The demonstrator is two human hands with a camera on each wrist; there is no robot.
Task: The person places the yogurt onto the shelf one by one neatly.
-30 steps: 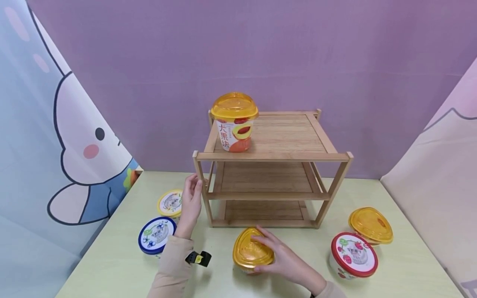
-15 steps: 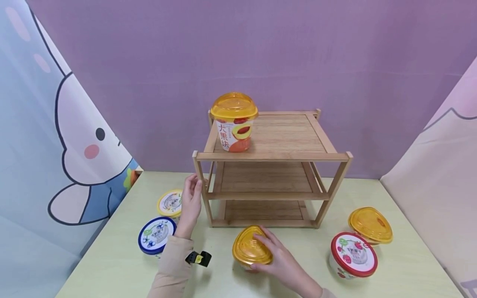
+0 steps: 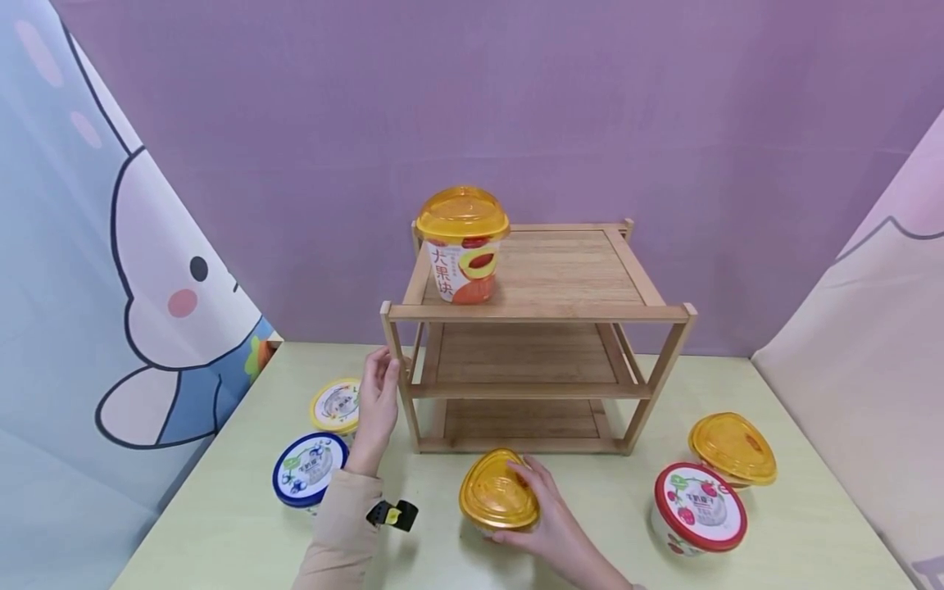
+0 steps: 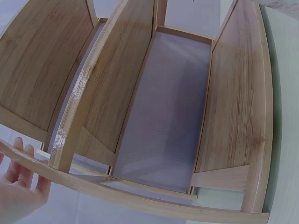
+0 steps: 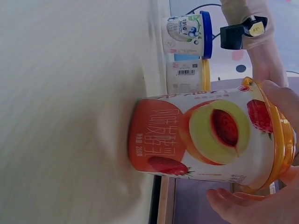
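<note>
My right hand (image 3: 547, 516) grips a yogurt cup (image 5: 205, 135) by its domed orange lid (image 3: 498, 490), thumb on the near side and fingers on the far side. The cup stands upright in front of the shelf; whether its base touches the table I cannot tell. Peach and strawberry pictures show on its side in the right wrist view. My left hand (image 3: 378, 406) holds the left front post of a three-tier wooden shelf (image 3: 546, 311), with fingers (image 4: 27, 161) curled round it in the left wrist view. A matching yogurt cup (image 3: 465, 246) stands on the top tier at the left.
A blue-lidded tub (image 3: 310, 469) and a yellow-lidded tub (image 3: 336, 406) stand left of the shelf, near my left forearm. To the right are a red-lidded tub (image 3: 699, 508) and another orange-lidded cup (image 3: 732, 448). A purple cloth (image 3: 516, 106) hangs behind.
My right hand has shifted slightly round the lid, its fingers moving further along the far side. The cup has moved a touch to the left. The left hand stays on the post.
</note>
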